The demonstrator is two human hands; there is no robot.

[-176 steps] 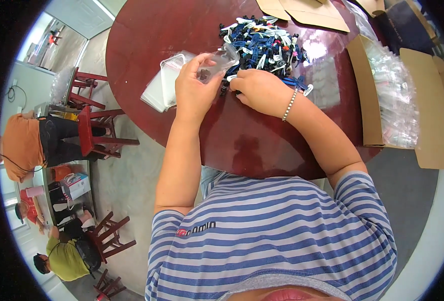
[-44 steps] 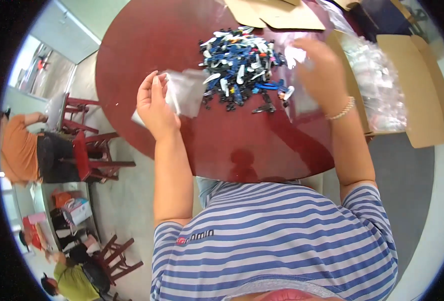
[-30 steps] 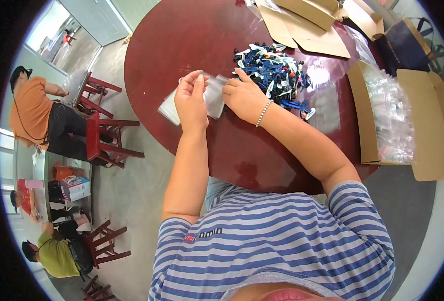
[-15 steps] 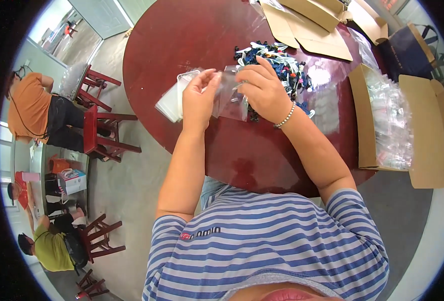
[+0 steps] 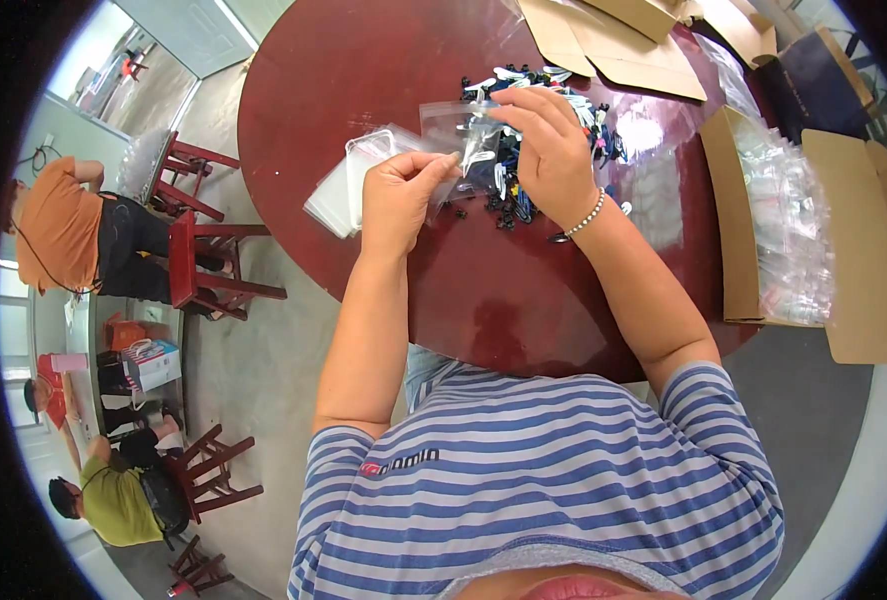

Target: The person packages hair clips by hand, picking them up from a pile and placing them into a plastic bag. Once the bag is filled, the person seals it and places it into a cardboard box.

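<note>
Between my hands, above the dark red table, is a small clear plastic bag (image 5: 437,122). My left hand (image 5: 393,200) pinches its lower part between thumb and forefinger. The bent fingers of my right hand (image 5: 555,160) are at its upper right edge, the thumb mostly hidden. A small white looped cord (image 5: 478,158) shows at the bag; whether inside or behind it, I cannot tell. Just beyond my right hand lies a pile of small black, white and blue cords (image 5: 518,208). Beside my left hand is a stack of flat, clear, whitish plastic pieces (image 5: 331,200).
On the right, an open cardboard box (image 5: 738,230) holds many clear plastic bags (image 5: 788,230). Flattened cardboard (image 5: 613,55) and a dark blue bag (image 5: 813,85) are at the far right. Red wooden stools (image 5: 203,260) and several people are off to the left.
The bag has tilted and its top edge has risen. My right hand has moved slightly right and up, and my left fingers slightly right. The white cord now shows at the bag.
</note>
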